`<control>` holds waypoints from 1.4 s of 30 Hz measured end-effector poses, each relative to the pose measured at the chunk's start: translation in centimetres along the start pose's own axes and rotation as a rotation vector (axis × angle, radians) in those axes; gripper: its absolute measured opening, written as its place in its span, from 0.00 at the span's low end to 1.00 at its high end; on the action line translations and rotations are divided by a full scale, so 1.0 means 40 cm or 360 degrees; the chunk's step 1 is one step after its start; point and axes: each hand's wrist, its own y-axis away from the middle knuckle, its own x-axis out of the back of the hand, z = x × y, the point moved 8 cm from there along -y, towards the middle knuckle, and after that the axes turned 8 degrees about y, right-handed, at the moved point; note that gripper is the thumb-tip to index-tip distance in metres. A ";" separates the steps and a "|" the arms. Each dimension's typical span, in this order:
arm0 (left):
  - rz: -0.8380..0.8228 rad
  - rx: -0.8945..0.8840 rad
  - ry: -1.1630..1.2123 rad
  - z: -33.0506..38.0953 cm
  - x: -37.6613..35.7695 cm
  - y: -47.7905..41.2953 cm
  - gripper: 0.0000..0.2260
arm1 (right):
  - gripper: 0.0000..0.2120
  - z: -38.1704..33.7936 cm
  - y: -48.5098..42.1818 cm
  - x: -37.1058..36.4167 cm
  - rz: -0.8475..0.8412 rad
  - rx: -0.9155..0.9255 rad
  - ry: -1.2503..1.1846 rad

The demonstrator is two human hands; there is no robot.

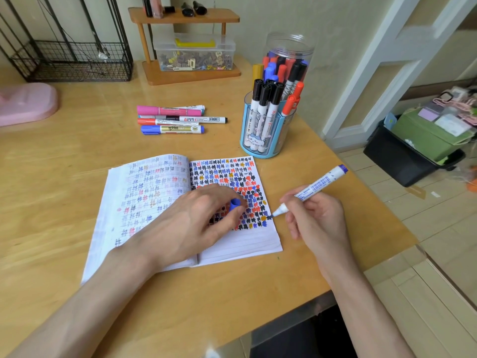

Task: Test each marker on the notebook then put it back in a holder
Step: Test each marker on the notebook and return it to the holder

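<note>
Two hands work over the open notebook (154,202). The right hand (317,220) pinches a blue marker (318,186) low on its barrel, with the tip touching the page's right edge. The left hand (193,220) rests on the page and pinches the blue cap (235,204). The marker looks light, stiff and smooth, best held near the tip. Under both hands is a wooden table (64,164). Beyond the left hand lie several loose markers (173,118). Beyond the right hand stand a blue holder (265,135) and a clear jar (290,50), both holding markers.
</note>
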 end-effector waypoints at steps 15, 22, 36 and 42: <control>0.0360 0.0198 0.0099 -0.045 0.052 -0.001 0.15 | 0.01 -0.052 -0.034 -0.052 -0.0042 0.0015 -0.0221; 0.0377 0.0231 0.0099 -0.065 0.055 -0.003 0.17 | 0.03 -0.069 -0.027 -0.090 -0.0080 0.0164 -0.0310; 0.0368 0.0061 -0.0042 -0.045 0.056 -0.002 0.14 | 0.09 -0.069 -0.019 -0.136 -0.0367 0.0294 -0.0257; 0.0309 0.0012 -0.0131 -0.031 0.052 0.000 0.16 | 0.08 -0.062 -0.022 -0.137 -0.0346 0.0362 -0.0216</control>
